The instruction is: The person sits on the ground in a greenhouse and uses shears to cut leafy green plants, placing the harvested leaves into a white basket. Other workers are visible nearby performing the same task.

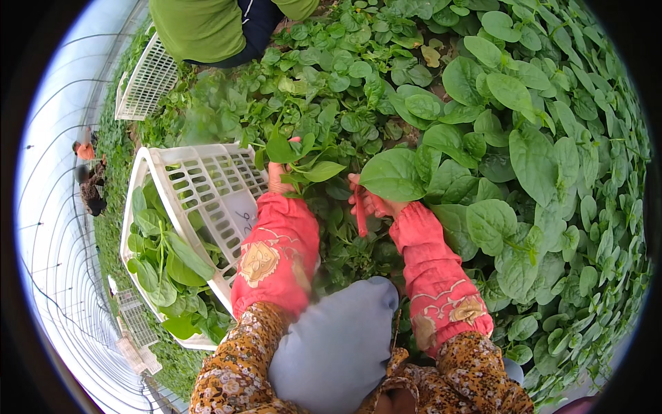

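My left hand [277,179] is closed round a small bunch of leafy green stems [310,164], held just right of a white plastic crate [238,181]. Broad leaves hide most of its fingers. To the right, my right hand [379,205] has its fingers curled around a slim red tool [360,215], whose kind I cannot make out. Big leaves of the growing plants [393,174] hang over that hand from above. Inside the tilted crate lie picked leaves with stems [169,265].
Tall leafy plants [534,162] fill the right side; shorter ones cover the ground ahead. A person in a green top [200,31] crouches at the far left beside another white crate [153,76]. My light-blue-clad knee [334,345] rises between my arms. Plastic greenhouse sheeting [58,241] curves along the left.
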The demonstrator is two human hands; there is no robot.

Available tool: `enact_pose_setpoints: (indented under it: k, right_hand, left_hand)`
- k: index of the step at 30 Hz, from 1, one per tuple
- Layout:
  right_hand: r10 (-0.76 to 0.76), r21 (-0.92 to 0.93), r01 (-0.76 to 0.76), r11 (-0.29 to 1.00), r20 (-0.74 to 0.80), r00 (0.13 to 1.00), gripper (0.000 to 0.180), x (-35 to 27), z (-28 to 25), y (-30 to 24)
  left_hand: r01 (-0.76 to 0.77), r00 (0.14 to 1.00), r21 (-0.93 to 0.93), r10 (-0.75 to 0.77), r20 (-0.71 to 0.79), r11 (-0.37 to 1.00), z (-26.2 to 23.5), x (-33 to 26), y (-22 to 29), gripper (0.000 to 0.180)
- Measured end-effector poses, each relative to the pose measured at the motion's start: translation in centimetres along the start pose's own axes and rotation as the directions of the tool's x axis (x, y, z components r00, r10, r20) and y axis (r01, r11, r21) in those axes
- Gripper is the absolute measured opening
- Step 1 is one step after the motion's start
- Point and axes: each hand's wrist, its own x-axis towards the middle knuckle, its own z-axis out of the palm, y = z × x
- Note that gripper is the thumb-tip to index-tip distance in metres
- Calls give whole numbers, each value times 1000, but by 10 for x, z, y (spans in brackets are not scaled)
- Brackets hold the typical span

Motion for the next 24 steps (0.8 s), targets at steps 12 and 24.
enact_pose_setpoints:
  k: [12,24]
  right_hand:
    - [-196,-64,190,980,-106,975,33,14,11,21]
    - [-704,-308,654,691,-86,705,23,-14,9,20]
  left_hand:
    - [-32,941,-60,51,336,998,-55,35,-8,37]
    - [-75,710,-154,161,685,985,-9,50,7,23]
